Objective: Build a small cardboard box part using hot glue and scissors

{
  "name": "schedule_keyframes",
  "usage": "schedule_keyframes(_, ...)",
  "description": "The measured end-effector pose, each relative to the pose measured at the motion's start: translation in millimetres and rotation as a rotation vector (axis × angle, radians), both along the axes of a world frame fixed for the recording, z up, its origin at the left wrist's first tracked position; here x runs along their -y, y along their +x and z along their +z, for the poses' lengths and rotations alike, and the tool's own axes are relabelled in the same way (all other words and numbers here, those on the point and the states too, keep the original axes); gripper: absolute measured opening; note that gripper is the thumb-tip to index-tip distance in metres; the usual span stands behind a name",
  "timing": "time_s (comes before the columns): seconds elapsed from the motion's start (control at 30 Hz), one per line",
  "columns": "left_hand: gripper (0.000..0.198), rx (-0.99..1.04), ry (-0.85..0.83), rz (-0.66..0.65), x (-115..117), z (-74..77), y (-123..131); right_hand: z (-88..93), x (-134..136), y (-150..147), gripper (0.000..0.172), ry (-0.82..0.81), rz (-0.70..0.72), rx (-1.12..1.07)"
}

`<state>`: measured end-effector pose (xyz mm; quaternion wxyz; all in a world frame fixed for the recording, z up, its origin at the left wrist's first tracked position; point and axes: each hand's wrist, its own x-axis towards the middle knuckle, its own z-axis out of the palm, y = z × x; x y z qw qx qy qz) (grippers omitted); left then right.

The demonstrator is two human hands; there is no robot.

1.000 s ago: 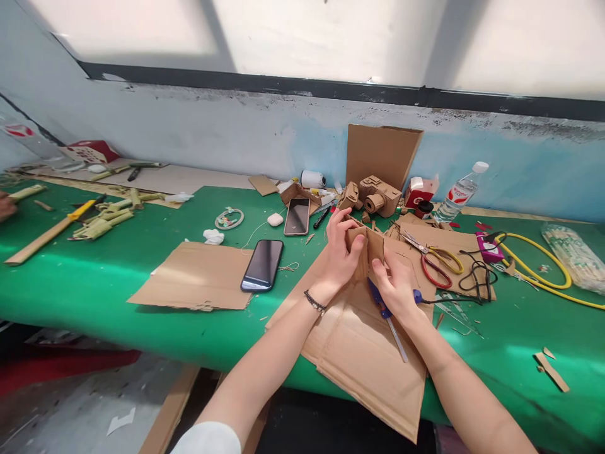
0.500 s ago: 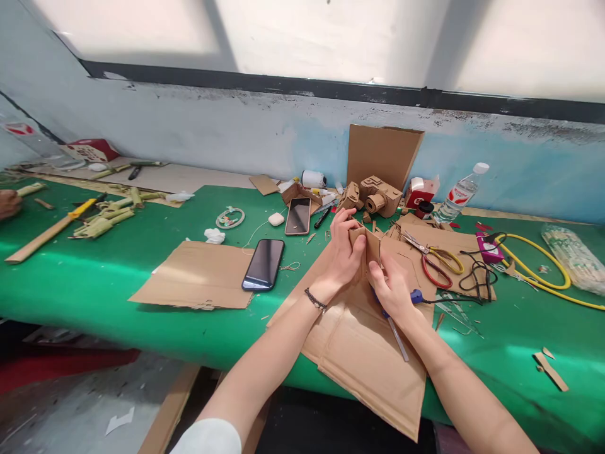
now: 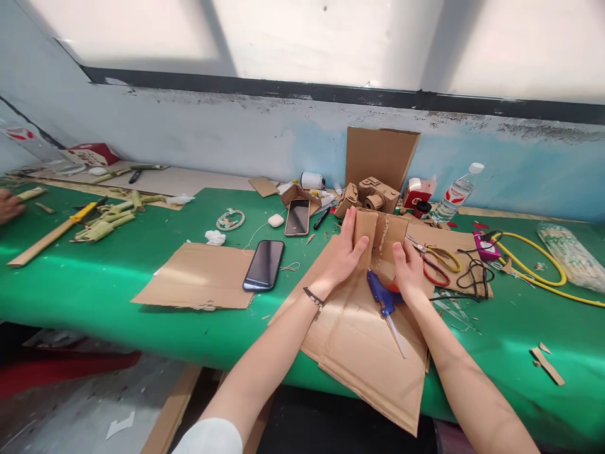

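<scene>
Between my two hands is a folded cardboard piece (image 3: pixel 388 234), spread so that its inner face shows with a pale ragged line down it. My left hand (image 3: pixel 348 252) grips its left panel, thumb in front and fingers behind. The right edge is held by my right hand (image 3: pixel 409 268), thumb on the near side. Just below lies a blue glue gun (image 3: pixel 380 295) with a glue stick poking out toward me. It rests on a large cardboard sheet (image 3: pixel 363 366). Behind my hands sits a cardboard camera model (image 3: pixel 378 195).
Scissors with red and yellow handles (image 3: pixel 437 261), a black cord and a water bottle (image 3: pixel 457 192) are on the right. Two phones, one a dark phone (image 3: pixel 263 265), lie left of my hands. At far left another person's hand (image 3: pixel 9 205) is near plant stalks (image 3: pixel 106 221).
My hands have moved apart, and the cardboard piece has opened from a narrow fold to a wider one. The glue gun beneath shows more fully.
</scene>
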<state>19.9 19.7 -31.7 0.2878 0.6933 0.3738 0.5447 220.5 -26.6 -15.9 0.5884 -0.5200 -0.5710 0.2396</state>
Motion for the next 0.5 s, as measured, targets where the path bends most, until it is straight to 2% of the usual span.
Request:
schedule_keyframes(0.13, 0.087, -0.045, -0.007, -0.017, 2, -3.8, 5, 0.8, 5, -4, 0.067, -0.02, 0.097, -0.031)
schedule_keyframes(0.23, 0.09, -0.086, 0.009, 0.0, 6, -1.5, 7, 2.5, 13, -10, 0.061, -0.039, 0.187, -0.016)
schedule_keyframes(0.4, 0.092, -0.096, -0.042, -0.031, 11, 5.2, 8, 2.7, 16, -13, 0.057, -0.012, 0.208, -0.026)
schedule_keyframes(0.5, 0.084, -0.05, -0.032, -0.034, 11, 8.2, 8, 0.5, 13, -10, 0.061, -0.034, 0.239, -0.06)
